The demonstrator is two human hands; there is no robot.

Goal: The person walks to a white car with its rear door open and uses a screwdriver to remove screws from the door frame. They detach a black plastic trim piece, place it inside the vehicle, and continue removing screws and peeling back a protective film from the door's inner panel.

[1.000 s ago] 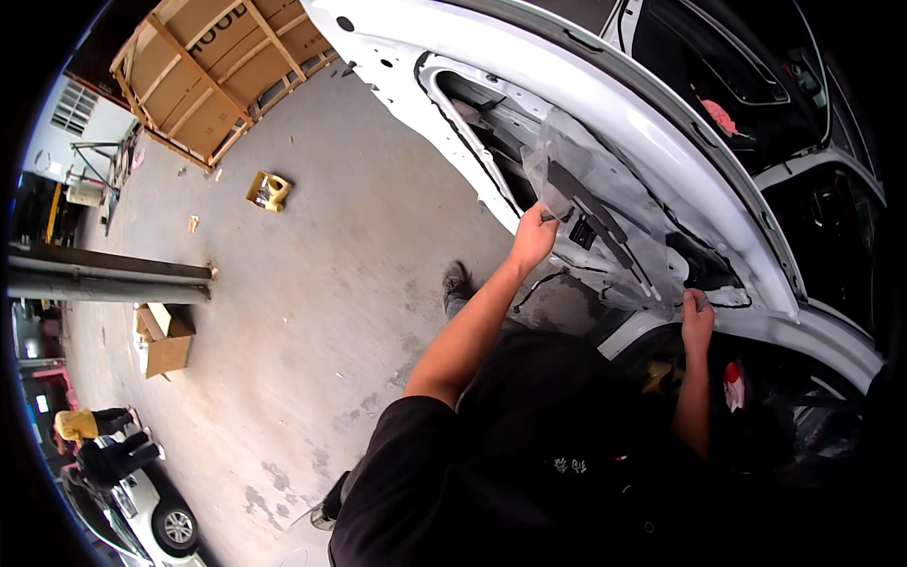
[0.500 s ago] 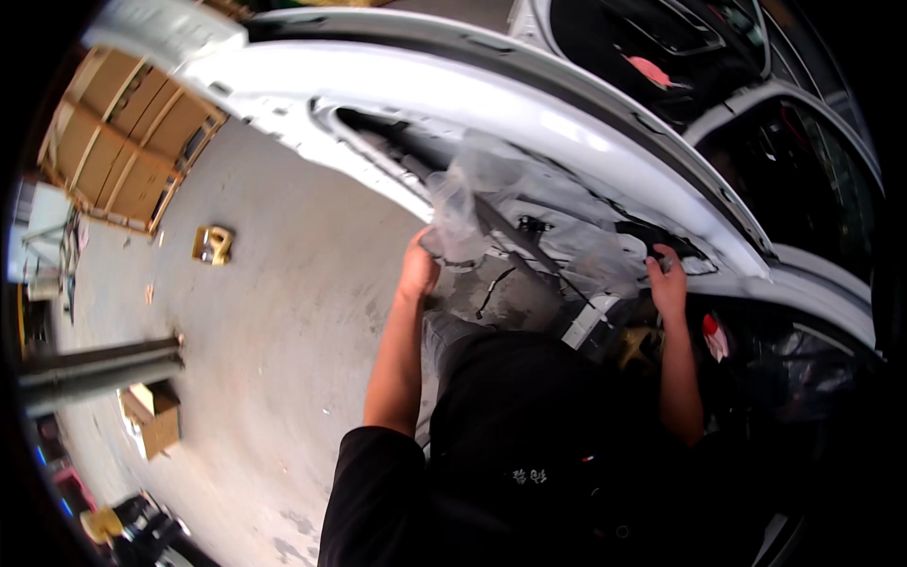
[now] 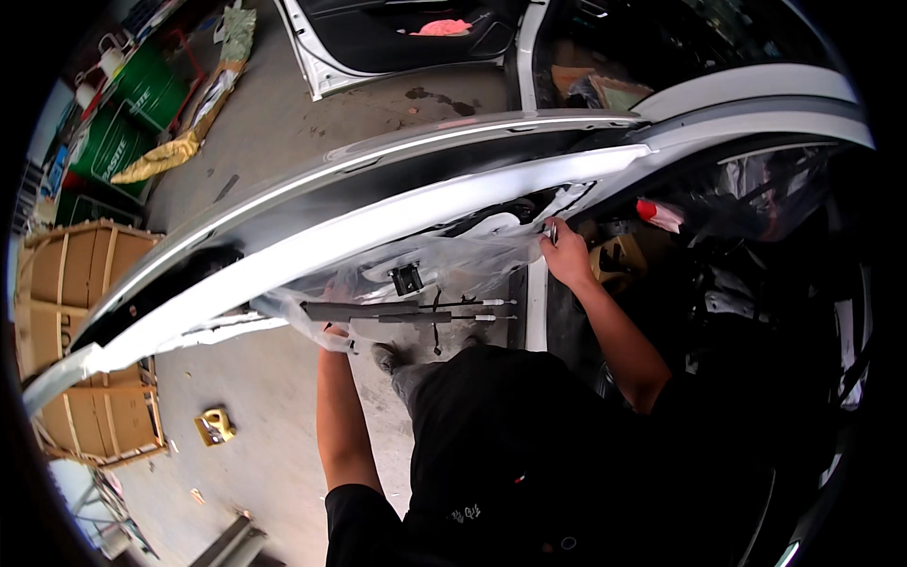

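A white car door (image 3: 406, 213) stands open before me, its inner side towards me. Crumpled clear plastic film (image 3: 463, 265) hangs over its opening. Under the film's left part is my left hand (image 3: 335, 326), its fingers mostly hidden, so their grip cannot be told. My right hand (image 3: 565, 253) is closed at the film's right edge; a small shiny thing shows at the fingertips, too small to name. Between the hands sits a black bracket-like part (image 3: 406, 279). Two dark sleeved cables (image 3: 373, 312) with bare metal ends stick out below it.
The car's dark interior (image 3: 718, 255) lies to the right, with a red and white object (image 3: 659, 214) inside. Beyond stands another open door (image 3: 406, 47). At the left are green drums (image 3: 151, 90), a wood-framed cardboard crate (image 3: 90, 378) and a small yellow container (image 3: 215, 427) on the floor.
My view has turned, so the door lies at another slant and the drums have come in at the left. My left hand has gone from the film's edge to beneath it.
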